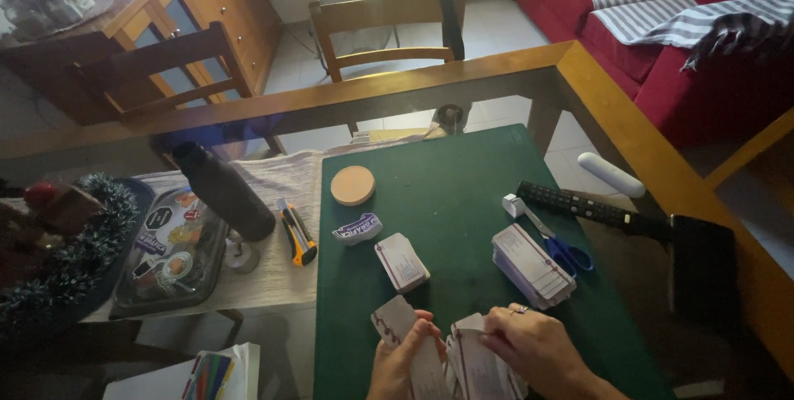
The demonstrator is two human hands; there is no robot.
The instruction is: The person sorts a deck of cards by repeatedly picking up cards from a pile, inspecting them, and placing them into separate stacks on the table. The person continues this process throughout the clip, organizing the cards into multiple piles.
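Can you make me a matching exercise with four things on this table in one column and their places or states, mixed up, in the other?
Things:
1. round wooden coaster
2. blue-handled scissors
3. utility knife
4. fanned cards

Places or states:
A. on the pale cloth left of the green mat
B. held between the left hand and right hand
C. near the mat's far left corner
D. on the mat beside the black remote, by a card stack

Pairs: 1-C, 2-D, 3-A, 4-B

Home living room, red sofa (662, 44), wooden chairs (389, 28), glass-topped table (628, 143)
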